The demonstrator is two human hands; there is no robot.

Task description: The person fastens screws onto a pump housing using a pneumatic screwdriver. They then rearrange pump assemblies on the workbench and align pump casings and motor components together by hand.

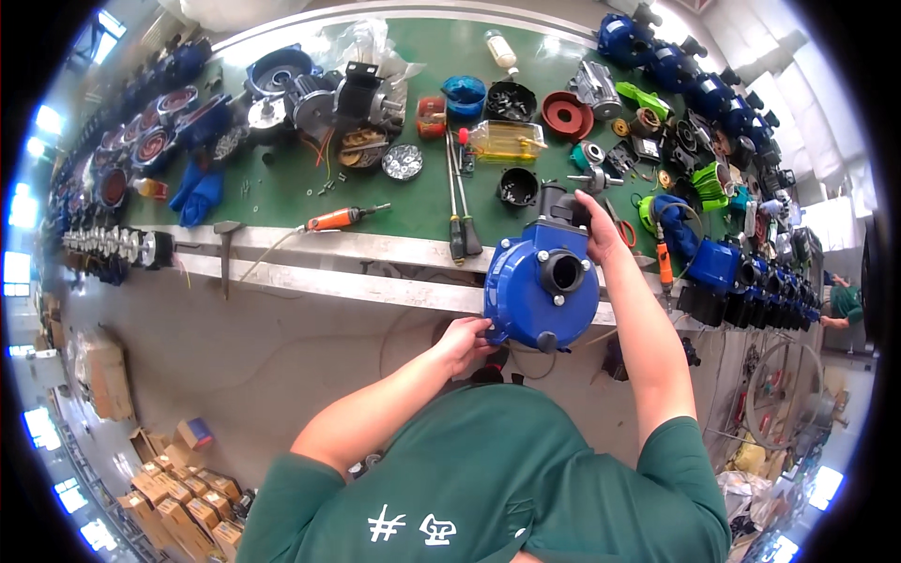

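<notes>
Head view looks down on a blue pump housing (542, 284) held upright at the near edge of the green workbench (282, 192). Left hand (462, 340) pinches its lower rim, fingers closed on the edge. Right hand (594, 225) reaches over the top, clamped on the black fitting (561, 204) there, though how tightly is hard to judge. Just behind, two screwdrivers (458, 202) lie side by side, and an orange-handled driver (340, 219) rests further left, near a hammer (225, 253)
</notes>
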